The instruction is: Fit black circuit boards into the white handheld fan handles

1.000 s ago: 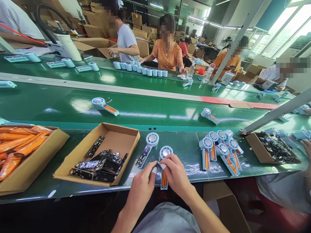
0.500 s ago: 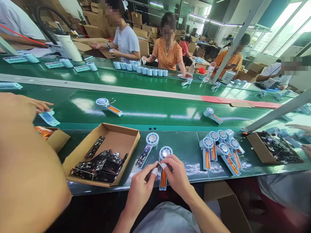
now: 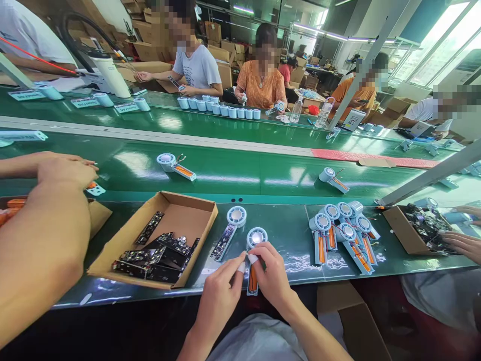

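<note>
My left hand is closed, thumb and forefinger pinched at a tiny part that I cannot make out. Against it, my right hand pinches at the same spot, also closed. Both thumbs have white coverings. Below the fingertips lies a light-blue handheld fan unit, its round head away from me and the orange strip in its handle partly hidden by my right hand. To its left rests another fan unit with a black circuit board along its handle.
A cardboard box of black circuit boards stands left. Several fan units are piled right, before another parts box. A green conveyor runs behind, carrying fan units. A co-worker's arm reaches in from the left; another's hand is far right.
My hands stay pinched together in nearly the same place; a dark strip by my left fingers no longer shows. The left co-worker's arm has shifted, and the right co-worker's hand has reached the parts box.
</note>
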Tool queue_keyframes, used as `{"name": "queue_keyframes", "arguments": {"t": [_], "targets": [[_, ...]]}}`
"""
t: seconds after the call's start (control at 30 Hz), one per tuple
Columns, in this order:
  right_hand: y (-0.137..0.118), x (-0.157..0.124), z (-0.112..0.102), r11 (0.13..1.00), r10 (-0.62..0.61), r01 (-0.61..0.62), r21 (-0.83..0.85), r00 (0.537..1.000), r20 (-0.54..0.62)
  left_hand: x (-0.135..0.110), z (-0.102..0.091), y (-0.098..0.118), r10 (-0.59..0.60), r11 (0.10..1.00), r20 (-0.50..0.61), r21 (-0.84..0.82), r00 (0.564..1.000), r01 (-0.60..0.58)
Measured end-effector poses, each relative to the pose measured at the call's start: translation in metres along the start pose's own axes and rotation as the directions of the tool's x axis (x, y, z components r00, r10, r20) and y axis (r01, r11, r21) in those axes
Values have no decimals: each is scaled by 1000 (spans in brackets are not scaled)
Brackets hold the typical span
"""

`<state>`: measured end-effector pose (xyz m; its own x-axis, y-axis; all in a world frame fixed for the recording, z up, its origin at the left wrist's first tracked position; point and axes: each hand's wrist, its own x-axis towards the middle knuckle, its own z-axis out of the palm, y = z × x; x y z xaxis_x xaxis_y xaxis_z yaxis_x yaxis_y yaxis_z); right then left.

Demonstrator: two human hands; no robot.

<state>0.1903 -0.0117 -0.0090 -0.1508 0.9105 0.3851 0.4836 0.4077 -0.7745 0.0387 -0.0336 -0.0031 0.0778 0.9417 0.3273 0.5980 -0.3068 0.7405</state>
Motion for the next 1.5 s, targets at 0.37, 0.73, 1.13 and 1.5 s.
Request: {"name": "queue_keyframes", "arguments": {"t": [0.37, 0.73, 1.13, 1.5], "targets": [[-3, 15, -26, 986, 61, -93, 136, 972, 227, 13, -11, -4, -190, 884, 245, -379, 951, 274], [-9, 14, -36, 933, 257, -315, 172, 921, 292, 8, -7, 13, -171, 913, 207, -333, 963, 234], [-5, 6, -37, 646, 349, -552, 527, 828, 440, 18, 18, 0, -352, 786, 402, -363, 845, 500], [3, 9, -60, 799, 322, -416, 434, 906, 276, 11, 31, 19, -397, 564, 301, -666, 867, 489]]}}
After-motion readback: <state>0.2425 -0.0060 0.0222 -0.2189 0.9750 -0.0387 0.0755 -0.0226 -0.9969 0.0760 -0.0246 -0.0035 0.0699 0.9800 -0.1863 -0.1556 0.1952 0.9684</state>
